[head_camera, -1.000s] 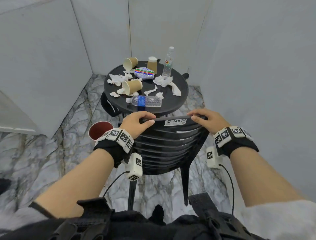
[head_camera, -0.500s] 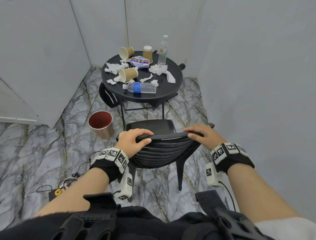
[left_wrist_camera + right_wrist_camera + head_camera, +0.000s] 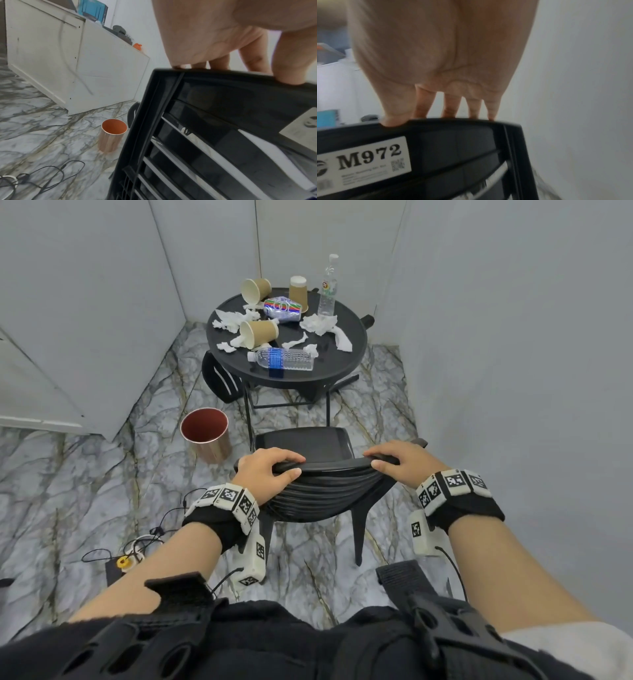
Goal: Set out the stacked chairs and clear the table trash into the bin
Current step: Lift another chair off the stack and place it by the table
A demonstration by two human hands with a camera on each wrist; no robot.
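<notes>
Both hands clasped on the top rail of a black slatted chair, left hand and right hand each with fingers over the front edge and thumb behind, chair standing on the marble floor just before the round black table. On the table paper cups, crumpled tissues, two plastic bottles and a colourful packet. Left of the chair, near the table legs, a copper bin, upright and open; white label reading M972 on the chair back.
</notes>
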